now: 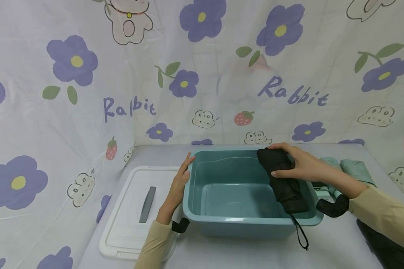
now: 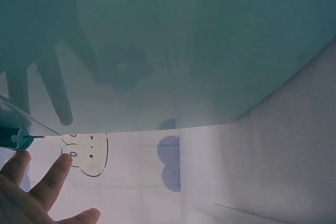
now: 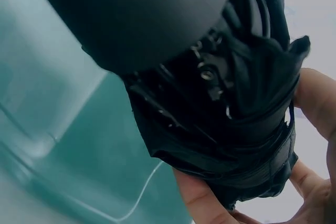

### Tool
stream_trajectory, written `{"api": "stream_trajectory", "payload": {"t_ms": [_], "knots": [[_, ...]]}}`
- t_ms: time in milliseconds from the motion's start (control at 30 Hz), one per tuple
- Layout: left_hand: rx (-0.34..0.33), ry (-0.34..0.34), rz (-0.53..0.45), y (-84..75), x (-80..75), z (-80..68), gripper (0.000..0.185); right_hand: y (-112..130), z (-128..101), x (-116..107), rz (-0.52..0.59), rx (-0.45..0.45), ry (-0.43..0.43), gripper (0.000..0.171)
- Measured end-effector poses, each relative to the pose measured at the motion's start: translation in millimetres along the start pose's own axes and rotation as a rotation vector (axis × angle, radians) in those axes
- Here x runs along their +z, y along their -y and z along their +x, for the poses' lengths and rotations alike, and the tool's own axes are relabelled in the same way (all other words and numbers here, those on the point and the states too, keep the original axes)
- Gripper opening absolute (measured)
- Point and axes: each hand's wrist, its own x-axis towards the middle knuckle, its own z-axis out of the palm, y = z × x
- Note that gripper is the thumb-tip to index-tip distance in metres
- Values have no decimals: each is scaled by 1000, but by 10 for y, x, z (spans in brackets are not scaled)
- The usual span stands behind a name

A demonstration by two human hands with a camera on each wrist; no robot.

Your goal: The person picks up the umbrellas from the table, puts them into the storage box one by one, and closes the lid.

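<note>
As right hand (image 1: 297, 166) grips folded black fabric umbrella (image 1: 284, 183) over right side of teal plastic tub (image 1: 222, 220), I judge item light, soft-skinned, stiff-cored; mid-body hold best. Long axis runs far-to-near, strap end toward me, overhanging rim. Left hand (image 1: 181, 179), fingers straight, steadies tub's left rim.

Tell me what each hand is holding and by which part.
The right hand grips the folded black umbrella around its upper end, over the teal bin. The left hand holds nothing; its straight fingers rest against the bin's left rim.
</note>
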Motion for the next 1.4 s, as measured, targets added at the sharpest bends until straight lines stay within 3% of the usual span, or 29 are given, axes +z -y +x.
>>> {"api": "stream_trajectory", "payload": {"t_ms": [467,833,1400], "knots": [[-14,1,-30,9,-7,5,46,33,216,173,42,-28,29,68],[-11,5,-43,14,7,5,47,73,351,321,-65,-44,17,67],[-6,4,-41,-6,-3,-7,47,111,563,621,-26,-23,94,68]]}}
